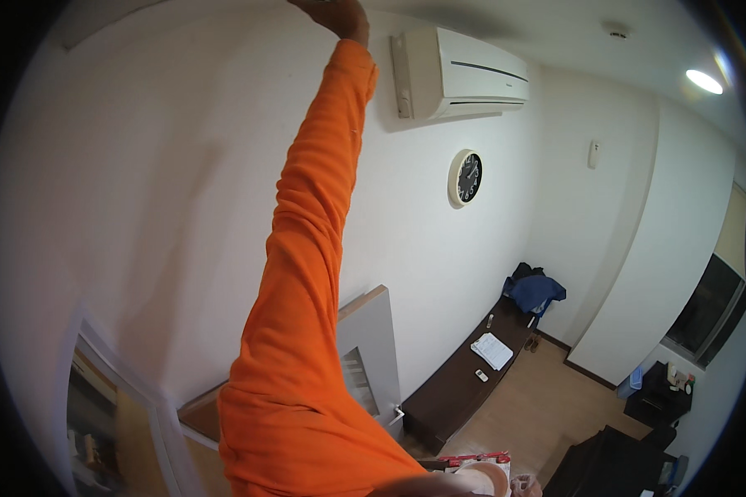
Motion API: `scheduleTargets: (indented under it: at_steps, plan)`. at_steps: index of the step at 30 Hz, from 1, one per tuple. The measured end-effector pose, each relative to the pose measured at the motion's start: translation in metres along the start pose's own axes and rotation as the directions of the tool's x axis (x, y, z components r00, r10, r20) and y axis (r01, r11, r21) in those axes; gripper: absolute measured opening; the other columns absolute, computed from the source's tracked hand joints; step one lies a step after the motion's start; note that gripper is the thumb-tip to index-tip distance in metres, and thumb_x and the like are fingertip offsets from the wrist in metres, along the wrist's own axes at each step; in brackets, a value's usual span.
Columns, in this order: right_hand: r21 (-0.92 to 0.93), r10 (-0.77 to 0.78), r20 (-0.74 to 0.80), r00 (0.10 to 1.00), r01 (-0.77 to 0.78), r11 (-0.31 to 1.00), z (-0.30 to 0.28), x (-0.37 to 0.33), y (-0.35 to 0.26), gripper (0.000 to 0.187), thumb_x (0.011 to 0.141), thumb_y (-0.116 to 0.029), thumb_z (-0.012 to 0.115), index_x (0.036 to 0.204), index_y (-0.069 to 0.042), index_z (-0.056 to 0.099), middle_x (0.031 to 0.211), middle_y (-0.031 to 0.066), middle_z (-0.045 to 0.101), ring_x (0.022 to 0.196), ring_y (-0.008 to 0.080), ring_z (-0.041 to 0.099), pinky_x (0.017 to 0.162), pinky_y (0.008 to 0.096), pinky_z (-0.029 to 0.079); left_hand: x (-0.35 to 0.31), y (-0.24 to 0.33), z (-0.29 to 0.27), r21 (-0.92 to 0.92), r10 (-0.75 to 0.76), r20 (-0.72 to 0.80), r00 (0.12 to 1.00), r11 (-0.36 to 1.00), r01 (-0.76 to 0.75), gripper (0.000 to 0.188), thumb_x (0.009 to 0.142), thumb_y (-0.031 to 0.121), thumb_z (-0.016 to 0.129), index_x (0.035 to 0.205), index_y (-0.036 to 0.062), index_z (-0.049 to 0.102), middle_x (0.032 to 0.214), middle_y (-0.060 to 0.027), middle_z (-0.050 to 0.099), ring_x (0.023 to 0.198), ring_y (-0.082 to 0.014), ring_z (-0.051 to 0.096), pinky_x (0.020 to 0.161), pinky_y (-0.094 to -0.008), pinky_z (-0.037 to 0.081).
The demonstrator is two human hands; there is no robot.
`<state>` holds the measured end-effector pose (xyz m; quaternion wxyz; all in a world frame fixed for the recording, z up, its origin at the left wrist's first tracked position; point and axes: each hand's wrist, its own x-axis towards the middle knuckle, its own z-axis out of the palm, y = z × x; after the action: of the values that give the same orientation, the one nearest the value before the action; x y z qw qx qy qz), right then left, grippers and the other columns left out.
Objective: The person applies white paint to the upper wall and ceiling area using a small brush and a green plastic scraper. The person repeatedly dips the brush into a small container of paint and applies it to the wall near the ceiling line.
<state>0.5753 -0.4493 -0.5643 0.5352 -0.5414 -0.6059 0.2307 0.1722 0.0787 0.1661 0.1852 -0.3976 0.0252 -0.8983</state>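
1. Your arm in its orange sleeve (307, 273) stretches straight up along the white wall (141, 207); your hand (333, 15) reaches the very top of the frame near the ceiling — cut off by the rim, so whether it is clenched, released or holding anything cannot be told; which of your two hands it is cannot be told either.
2. Nearest the raised hand is the white air conditioner (460, 74), mounted high on the wall just to its right — apart from it, not touching.
3. Below the unit hangs a round wall clock (465, 177) with a dark face.
4. Down at floor level a long dark bench (464, 381) runs along the wall, carrying white papers (492, 350); a blue jacket (535, 291) sits at its far end.
5. A ceiling lamp (704, 81) glows at upper right.
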Motion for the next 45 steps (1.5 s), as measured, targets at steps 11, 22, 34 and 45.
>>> scheduleTargets:
  at_steps: [11,22,34,45]
  plan:
    - [-0.019,0.539,-0.025,0.842,-0.539,0.842,0.0,0.001,0.03,0.037,0.095,-0.028,0.065,0.119,-0.001,0.061,0.11,0.029,0.066,0.101,0.0497,0.059,0.083,0.0503,0.049,-0.015,-0.022,-0.04,-0.014,-0.206,-0.034,0.978,0.978,0.206,0.073,0.091,-0.004,0.05,0.155,0.0024,0.015,0.155,-0.0184,0.032,0.136,-0.0354,0.042,0.118,-0.047,0.033]
    - [-0.126,0.372,0.032,0.928,-0.366,0.922,-0.005,0.01,0.023,0.033,0.094,-0.026,0.063,0.116,-0.002,0.061,0.105,0.0281,0.063,0.095,0.0486,0.058,0.08,0.0495,0.047,0.029,-0.072,-0.041,-0.266,-0.239,0.138,0.961,0.926,0.268,0.081,0.098,0.007,0.055,0.16,0.0073,0.001,0.157,-0.0202,0.03,0.138,-0.0333,0.039,0.117,-0.0453,0.031]
    - [-0.212,0.401,0.086,0.912,-0.376,0.902,-0.006,0.026,-0.01,0.029,0.099,-0.024,0.062,0.116,-0.001,0.062,0.114,0.0241,0.062,0.105,0.0387,0.059,0.089,0.0468,0.046,0.069,-0.058,0.041,0.17,-0.315,-0.107,0.943,0.929,0.33,0.08,0.099,0.012,0.053,0.155,-0.0009,-0.003,0.155,-0.0352,0.017,0.14,-0.0385,0.032,0.12,-0.0498,0.024]
    - [0.01,-0.081,0.022,0.996,0.081,0.997,-0.002,-0.018,0.059,0.038,0.099,-0.021,0.062,0.13,0.002,0.061,0.131,0.0308,0.058,0.119,0.0498,0.057,0.097,0.0555,0.046,0.0,-0.072,-0.027,0.202,-0.066,-0.09,0.994,0.976,0.083,0.077,0.097,0.005,0.05,0.153,-0.0093,0.0,0.159,-0.0373,0.008,0.149,-0.0455,0.02,0.122,-0.0517,0.02]
